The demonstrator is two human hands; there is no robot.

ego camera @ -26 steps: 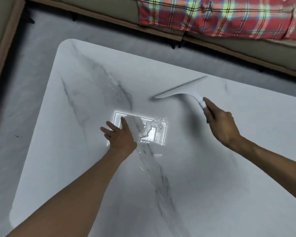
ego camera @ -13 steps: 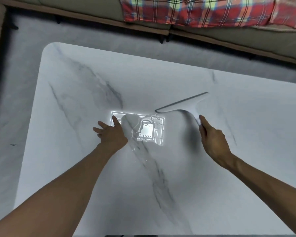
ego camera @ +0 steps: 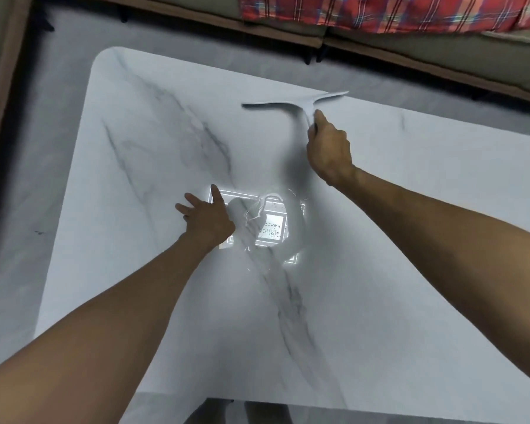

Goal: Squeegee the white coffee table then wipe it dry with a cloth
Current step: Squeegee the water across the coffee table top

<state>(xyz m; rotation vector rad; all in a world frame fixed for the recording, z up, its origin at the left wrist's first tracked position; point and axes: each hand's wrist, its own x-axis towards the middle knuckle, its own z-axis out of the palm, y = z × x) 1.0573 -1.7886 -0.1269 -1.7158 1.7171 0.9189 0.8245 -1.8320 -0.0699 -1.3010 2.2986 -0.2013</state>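
Left hand (ego camera: 207, 218): flat on the table top near the middle, fingers straight and spread, holding nothing; looks like a support for leaning forward.
Bright patch (ego camera: 270, 228): just beside the left hand, on its right; reflected light with thin curly lines and small dark specks, probably water lying on the surface.
Right hand (ego camera: 328, 148): farther out and well apart from the left one, fingers curled tight round the handle of the squeegee.
Squeegee (ego camera: 294, 104): white, blade across the table close to the far edge, handle pointing back toward the person; seems to touch the top, but contact along the whole blade is not sure because of blur.
Coffee table (ego camera: 410, 270): white with grey veins like marble, rounded corner at far left; takes most of the view.
Cloth: not in view.
Floor (ego camera: 43, 133): grey, around the table.
Sofa (ego camera: 426, 47): beyond the far edge, with a red plaid blanket (ego camera: 380, 10) on the seat.
Step in hand: the squeegee part, judged to be at the start of a stroke from the far side; drying not yet begun.
Next move: pull the blade toward the body with even pressure, edge kept flat, through the wet patch; first lift the left hand out of the path. After that, need to find the cloth.
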